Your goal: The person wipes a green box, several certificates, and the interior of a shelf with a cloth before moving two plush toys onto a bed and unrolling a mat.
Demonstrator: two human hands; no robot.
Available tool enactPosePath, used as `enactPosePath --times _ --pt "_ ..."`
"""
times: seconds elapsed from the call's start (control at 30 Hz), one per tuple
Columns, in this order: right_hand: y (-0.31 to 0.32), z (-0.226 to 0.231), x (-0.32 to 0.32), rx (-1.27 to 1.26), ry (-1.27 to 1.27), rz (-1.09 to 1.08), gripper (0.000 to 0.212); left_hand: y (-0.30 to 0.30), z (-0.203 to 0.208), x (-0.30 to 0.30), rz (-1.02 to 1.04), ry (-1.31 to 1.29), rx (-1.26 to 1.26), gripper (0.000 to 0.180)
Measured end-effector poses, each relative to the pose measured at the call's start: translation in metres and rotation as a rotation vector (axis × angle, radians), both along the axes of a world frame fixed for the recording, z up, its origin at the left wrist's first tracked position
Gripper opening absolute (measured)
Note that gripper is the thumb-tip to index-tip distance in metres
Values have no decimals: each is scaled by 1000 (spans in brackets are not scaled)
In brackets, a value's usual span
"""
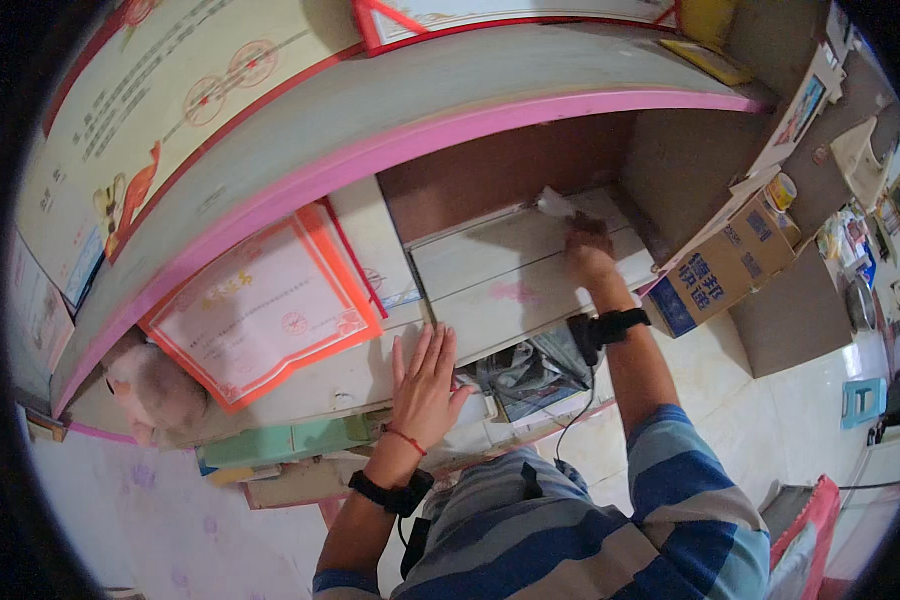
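My left hand [428, 372] lies flat on the front part of a white wooden shelf board [475, 285], its fingers stretched out and pressing on nothing but the board. Farther right and deeper in, my right hand [590, 245] is closed on a crumpled white wipe [554, 203], which pokes out past the fingertips and touches the board near the back. Motion blurs that hand a little; whether the wipe is paper or cloth I cannot tell. A faint pink stain [512, 291] marks the board between the hands.
An orange-bordered certificate [270, 305] leans on the shelf left of my left hand, beside a plush toy [160, 385]. A pink-edged upper shelf [410, 142] overhangs both arms. Dark bundled items [530, 378] fill the compartment below. At right stands a cardboard box [730, 262].
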State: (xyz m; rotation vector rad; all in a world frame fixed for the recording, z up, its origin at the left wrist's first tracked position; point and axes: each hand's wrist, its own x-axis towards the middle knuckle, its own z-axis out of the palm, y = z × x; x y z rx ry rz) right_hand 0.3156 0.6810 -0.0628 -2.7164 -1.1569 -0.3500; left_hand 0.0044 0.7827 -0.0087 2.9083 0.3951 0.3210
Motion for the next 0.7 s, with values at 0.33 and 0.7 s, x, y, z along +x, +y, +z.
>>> enactPosePath --times 0.33,0.7 --pt "-24 30 -71 221 89 176 36 5 -33 27 -87 10 152 48" --pt "-44 20 -44 329 129 244 41 -10 -36 37 -102 -62 210 50"
